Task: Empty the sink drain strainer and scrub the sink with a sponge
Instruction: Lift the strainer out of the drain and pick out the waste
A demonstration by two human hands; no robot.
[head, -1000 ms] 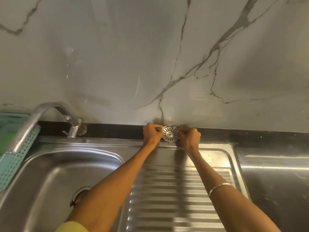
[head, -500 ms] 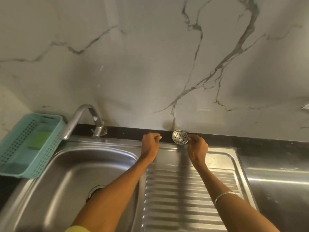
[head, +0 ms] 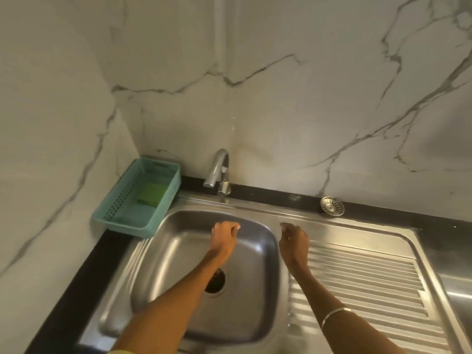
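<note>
Your strainer (head: 332, 205) leans against the wall ledge behind the drainboard, clear of the sink (head: 178, 251). Your left hand (head: 224, 236) and right hand (head: 293, 238) hang with loosely curled, empty fingers, ready for the sponge (head: 152, 194) in the basket (head: 143, 226).

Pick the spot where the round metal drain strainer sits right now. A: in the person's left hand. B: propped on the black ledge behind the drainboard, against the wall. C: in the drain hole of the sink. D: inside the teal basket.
B: the drain strainer leans on the black ledge by the wall, with neither hand touching it.
</note>
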